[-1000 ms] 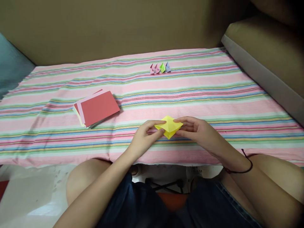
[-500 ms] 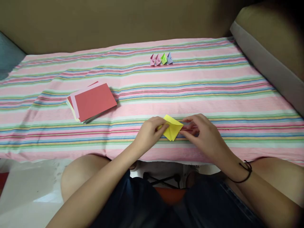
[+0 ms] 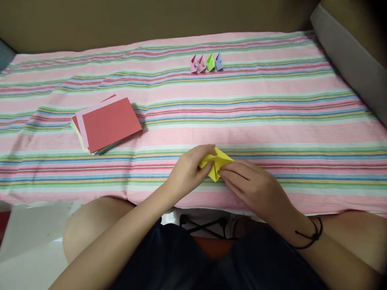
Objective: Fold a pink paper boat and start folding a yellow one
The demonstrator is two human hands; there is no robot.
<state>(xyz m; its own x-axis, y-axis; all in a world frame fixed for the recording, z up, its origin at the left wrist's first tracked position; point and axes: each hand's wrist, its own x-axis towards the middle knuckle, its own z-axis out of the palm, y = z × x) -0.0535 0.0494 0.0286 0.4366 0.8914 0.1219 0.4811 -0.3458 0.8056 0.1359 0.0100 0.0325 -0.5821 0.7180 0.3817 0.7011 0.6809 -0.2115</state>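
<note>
A partly folded yellow paper (image 3: 215, 162) lies on the striped cloth (image 3: 272, 121) near its front edge. My left hand (image 3: 189, 171) pinches the paper's left side with thumb and fingers curled round it. My right hand (image 3: 252, 185) lies over the paper's right side, its fingertips pressing down on the fold. Both hands touch the paper and hide part of it.
A stack of coloured sheets with a red one on top (image 3: 105, 124) lies to the left. Several small folded paper figures (image 3: 207, 63), pink, green and blue, stand in a row at the back. A grey cushion (image 3: 350, 60) borders the right. My knees are below the cloth's edge.
The yellow paper went from an open diamond to a narrower folded shape. My right hand moved over it and now presses on it. The view tilted down slightly.
</note>
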